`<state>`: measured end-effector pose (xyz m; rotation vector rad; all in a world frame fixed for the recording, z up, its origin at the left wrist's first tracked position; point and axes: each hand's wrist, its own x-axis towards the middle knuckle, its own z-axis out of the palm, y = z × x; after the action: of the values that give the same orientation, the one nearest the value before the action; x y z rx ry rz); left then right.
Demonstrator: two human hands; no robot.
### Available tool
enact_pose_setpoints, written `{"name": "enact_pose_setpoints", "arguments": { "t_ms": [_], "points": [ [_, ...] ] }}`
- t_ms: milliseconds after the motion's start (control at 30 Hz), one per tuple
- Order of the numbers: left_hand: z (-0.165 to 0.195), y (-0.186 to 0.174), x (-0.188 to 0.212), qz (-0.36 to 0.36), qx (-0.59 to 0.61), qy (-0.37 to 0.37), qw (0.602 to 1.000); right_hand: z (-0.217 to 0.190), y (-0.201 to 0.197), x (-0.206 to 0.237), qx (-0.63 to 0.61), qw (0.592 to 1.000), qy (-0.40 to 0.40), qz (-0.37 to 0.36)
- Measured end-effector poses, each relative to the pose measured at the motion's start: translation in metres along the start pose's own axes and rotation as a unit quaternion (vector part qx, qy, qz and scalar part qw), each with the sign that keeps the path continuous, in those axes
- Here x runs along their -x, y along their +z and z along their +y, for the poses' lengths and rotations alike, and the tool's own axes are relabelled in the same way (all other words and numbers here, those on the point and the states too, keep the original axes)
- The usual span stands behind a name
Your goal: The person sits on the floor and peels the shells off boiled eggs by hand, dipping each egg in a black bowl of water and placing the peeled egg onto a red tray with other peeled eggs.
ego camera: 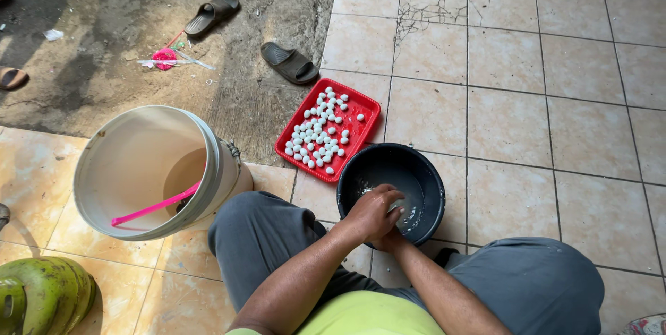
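Beige floor tiles (pixel 506 134), some cracked, meet a patch of rough grey concrete (pixel 104 64) at the upper left, where two dark sandals (pixel 211 14) lie well apart from each other beside a scrap of pink litter (pixel 165 57). A person sits on the tiles with grey-trousered knees spread, looking down at a black basin (pixel 423 168) set between the legs.

Both hands are over the near rim of that basin. The left hand (pixel 373 213) lies on top, its fingers (pixel 393 204) curled downward into a loose clench around something small; what they enclose is hidden by the knuckles. The right hand (pixel 390 240) sits underneath, almost wholly covered by the left, so whether its fingers are curled or released I cannot tell. A little water with pale flecks lies in the basin's bottom just past the fingertips.

Touching the basin's far left rim is a red square tray (pixel 363 108) holding many small white balls (pixel 319 134), spread in a single layer. To the left stands a large white bucket (pixel 208 148), tilted toward the camera, with a pink stick-like handle (pixel 156 207) leaning inside it. A green gas cylinder (pixel 45 293) shows at the lower left corner.
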<state>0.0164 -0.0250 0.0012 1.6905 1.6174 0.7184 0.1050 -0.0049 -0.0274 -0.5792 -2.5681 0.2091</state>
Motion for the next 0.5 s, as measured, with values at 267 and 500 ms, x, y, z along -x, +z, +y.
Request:
{"name": "enact_pose_setpoints", "arguments": {
  "t_ms": [267,500],
  "points": [
    [-0.004,-0.002,-0.008,0.0,0.008,0.032,0.999,0.006,0.009,-0.011,-0.122,0.941,0.202,-0.242],
    [0.006,-0.003,-0.017,-0.001,0.034,0.042,0.999,0.001,0.025,-0.001,0.848,-0.314,-0.426,0.03]
  ]
}}
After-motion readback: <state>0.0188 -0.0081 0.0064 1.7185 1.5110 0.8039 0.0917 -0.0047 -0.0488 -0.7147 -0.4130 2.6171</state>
